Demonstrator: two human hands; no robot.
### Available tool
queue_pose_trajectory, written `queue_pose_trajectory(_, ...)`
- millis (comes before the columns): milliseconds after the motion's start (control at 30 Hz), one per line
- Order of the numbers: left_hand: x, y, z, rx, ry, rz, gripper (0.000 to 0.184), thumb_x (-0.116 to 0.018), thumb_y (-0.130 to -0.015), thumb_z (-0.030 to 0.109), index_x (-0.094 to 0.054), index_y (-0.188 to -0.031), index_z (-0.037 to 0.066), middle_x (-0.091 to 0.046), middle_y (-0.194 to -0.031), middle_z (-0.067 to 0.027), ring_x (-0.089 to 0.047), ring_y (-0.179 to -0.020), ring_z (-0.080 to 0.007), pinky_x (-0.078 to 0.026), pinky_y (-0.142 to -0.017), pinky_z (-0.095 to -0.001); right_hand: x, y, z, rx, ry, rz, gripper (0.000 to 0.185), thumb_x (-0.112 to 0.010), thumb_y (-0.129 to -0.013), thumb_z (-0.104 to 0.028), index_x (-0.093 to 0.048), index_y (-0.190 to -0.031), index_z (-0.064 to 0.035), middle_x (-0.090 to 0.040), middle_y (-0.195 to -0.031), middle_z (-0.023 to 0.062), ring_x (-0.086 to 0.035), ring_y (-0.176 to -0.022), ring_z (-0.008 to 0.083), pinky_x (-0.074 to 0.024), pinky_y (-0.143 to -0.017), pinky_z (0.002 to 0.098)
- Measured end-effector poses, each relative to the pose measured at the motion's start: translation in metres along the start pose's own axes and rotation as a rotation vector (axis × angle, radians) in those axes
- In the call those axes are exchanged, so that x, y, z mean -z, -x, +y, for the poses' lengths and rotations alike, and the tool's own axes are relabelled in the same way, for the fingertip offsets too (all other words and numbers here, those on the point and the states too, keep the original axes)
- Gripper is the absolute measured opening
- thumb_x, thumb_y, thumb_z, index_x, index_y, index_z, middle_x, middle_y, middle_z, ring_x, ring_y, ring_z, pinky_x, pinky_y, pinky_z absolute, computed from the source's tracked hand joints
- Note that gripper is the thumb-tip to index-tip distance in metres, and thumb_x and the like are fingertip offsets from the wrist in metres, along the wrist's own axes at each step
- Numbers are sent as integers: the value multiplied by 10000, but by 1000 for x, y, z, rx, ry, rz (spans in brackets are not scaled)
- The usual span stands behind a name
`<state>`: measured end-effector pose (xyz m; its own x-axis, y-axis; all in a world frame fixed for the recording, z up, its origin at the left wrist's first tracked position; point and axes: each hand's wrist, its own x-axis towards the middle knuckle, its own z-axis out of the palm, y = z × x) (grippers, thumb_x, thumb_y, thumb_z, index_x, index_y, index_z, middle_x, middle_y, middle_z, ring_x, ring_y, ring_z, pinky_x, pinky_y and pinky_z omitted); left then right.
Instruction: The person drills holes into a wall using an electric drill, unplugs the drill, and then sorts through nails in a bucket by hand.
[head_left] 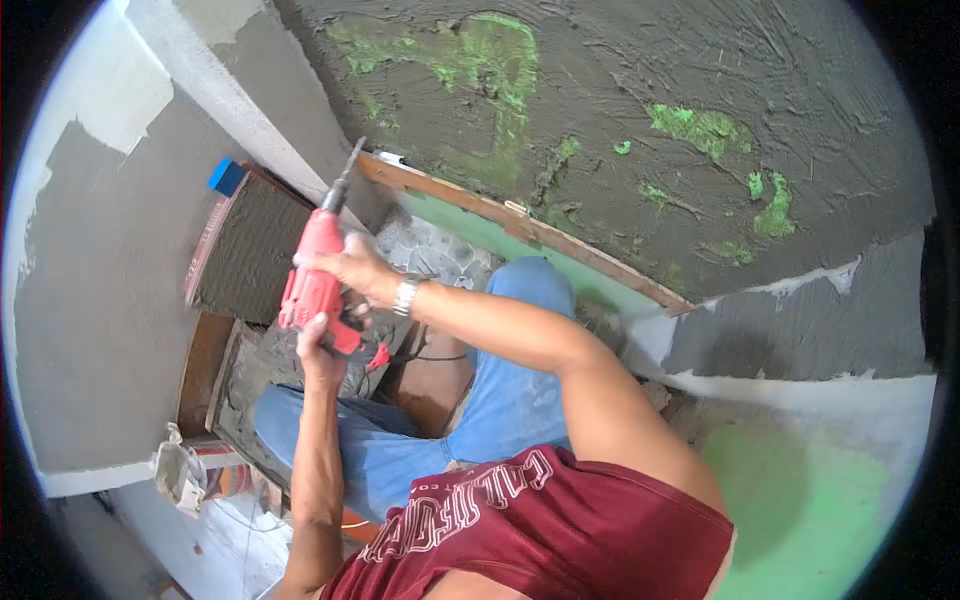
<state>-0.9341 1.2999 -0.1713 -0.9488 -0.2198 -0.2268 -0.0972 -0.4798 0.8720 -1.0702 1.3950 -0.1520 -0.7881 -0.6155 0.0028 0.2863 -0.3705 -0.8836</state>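
A red power drill (pixel 318 262) with a dark chuck and a long bit (pixel 352 165) is held up in both hands, pointing away from me. My right hand (pixel 358 272), with a metal watch at the wrist, is closed around its body behind the chuck. Lower down, my left hand (pixel 318 350) is closed on the rear part near the handle. The bit's tip appears close to the upper left end of a wooden strip (pixel 590 258) on the wall; whether they touch I cannot tell. A dark cord (pixel 430 358) trails from the drill.
Wet grey plaster (pixel 620 60) with green patches covers the wall ahead. A plaster-coated board (pixel 250 250) with a blue block (pixel 227 177) at its corner leans left. A whitish bag (pixel 180 475) lies lower left. My bent knees, in jeans (pixel 520 370), are below the strip.
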Motion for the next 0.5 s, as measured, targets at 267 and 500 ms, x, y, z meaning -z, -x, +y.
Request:
queue_pose_trajectory(267, -82, 13, -49, -264, -30, -157, 606, -692, -776, 266, -543, -1274, -44, -687, -1037, -157, -708, -809, -259, -584, -742, -376, 66, 88, -42, 83, 54, 161, 336, -769, -853, -327, -693, -974, -23, -718, -936, 63, -681, -844, 135, -548, -797, 306)
queue_pose_trajectory(500, -83, 9, -62, -178, 4, -200, 592, -681, -803, 237, -512, -1311, -16, -662, -1068, -129, -705, -831, -225, -584, -762, -355, 89, 90, -28, -53, 1, 187, 396, -743, -867, -358, -671, -1049, -13, -700, -985, 76, -680, -877, 148, -547, -807, 313)
